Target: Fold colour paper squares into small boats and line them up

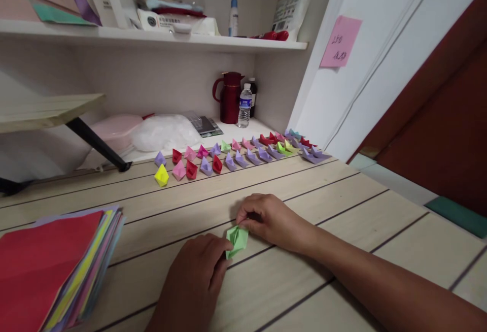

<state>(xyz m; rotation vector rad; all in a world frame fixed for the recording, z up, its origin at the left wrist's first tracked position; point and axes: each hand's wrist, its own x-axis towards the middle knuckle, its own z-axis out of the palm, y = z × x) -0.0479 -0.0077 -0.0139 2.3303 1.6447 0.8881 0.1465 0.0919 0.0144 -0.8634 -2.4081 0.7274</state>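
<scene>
Stack of coloured paper (57, 266) at far left on desk (342, 210). My left hand (194, 281) pinches near end of green folded paper (236, 240); its long axis runs near-to-far, tilted slightly right. My right hand (270, 220) grips far end, fingers closed on it. Beyond, well apart: rows of folded paper boats (236, 157). Red jug (229, 97), water bottle (245, 105) behind.

We are viewing from single head camera, looking forward and down, sitting close over wooden table (323, 205), facing shelf (152, 35) and wall behind.
</scene>
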